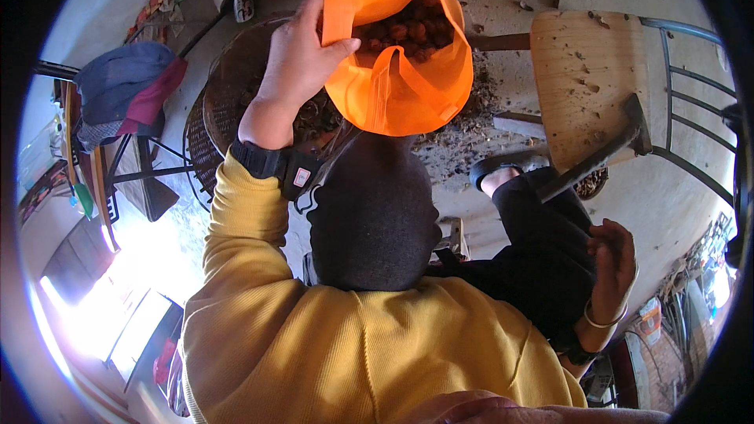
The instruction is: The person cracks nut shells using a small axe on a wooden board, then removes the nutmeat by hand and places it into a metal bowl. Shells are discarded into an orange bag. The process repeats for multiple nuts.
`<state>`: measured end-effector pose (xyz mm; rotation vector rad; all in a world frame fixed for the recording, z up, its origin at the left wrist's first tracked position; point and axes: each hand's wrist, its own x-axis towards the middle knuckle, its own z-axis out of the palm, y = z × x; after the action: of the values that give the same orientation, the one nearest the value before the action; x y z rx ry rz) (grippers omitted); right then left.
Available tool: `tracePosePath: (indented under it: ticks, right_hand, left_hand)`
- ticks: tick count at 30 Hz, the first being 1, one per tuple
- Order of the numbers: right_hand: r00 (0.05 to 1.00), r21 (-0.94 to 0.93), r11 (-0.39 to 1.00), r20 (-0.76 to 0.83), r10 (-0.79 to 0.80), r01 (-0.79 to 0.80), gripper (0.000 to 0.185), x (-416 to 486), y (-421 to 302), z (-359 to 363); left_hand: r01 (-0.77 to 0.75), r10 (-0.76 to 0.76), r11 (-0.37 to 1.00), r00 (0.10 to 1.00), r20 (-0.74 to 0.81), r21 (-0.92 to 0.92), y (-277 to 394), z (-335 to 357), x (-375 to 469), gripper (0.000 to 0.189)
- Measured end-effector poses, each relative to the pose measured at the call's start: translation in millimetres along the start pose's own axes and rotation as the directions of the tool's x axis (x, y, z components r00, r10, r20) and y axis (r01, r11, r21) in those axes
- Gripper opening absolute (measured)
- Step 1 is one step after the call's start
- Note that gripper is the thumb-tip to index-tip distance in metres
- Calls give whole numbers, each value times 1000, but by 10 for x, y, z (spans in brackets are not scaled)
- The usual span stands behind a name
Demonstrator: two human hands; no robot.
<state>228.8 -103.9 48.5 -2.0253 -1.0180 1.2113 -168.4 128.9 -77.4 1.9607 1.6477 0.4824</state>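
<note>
At the upper middle, my left hand [300, 62] grips the rim of an orange fabric bag [406, 100], its thumb over the edge. The bag gapes, showing many reddish-brown, rounded pieces [412, 32], perhaps nuts or dried fruit. My right hand [612, 265] is at the right, fingers slightly bent and apart, holding nothing visible. Both wrists wear black bands. Just below the bag is a rounded shape in dark grey cloth [374, 218]; what it covers is unclear. Partly behind my left hand stands a dark woven basket [206, 129] containing dark pieces.
A wooden-seated metal chair [583, 65] stands at the right, bearing crumbs. A dark T-shaped tool, perhaps a hammer [595, 156], crosses its seat edge. Debris [477, 100] litters the floor. Blue and maroon cloth [126, 91] hangs at the left. A small bowl [591, 182] lies below the chair.
</note>
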Motion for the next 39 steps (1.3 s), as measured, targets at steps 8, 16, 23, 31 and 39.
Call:
tracePosePath:
  ticks: [8, 16, 23, 31, 39]
  right_hand:
    - [1000, 0, 1000, 2, -4, 4, 26, -8, -14, 5]
    - [999, -16, 999, -9, 34, -34, 27, -4, -44, 20]
    - [995, 12, 996, -30, 90, -90, 28, 7, -12, -22]
    - [997, -10, 999, -62, 42, -43, 29, -48, -18, -47]
    - [962, -201, 942, 25, -271, 270, 27, -34, 25, -138]
  left_hand:
    - [-451, 432, 886, 887, 162, 110, 223, 256, 376, 17]
    - [-544, -138, 644, 608, 782, 537, -14, 1786, 898, 21]
    - [-547, -196, 594, 612, 766, 590, -298, 2272, 919, 21]
    - [-572, -114, 603, 628, 770, 556, -221, 2009, 802, 21]
    - [-427, 195, 841, 812, 550, 332, 89, 864, 497, 21]
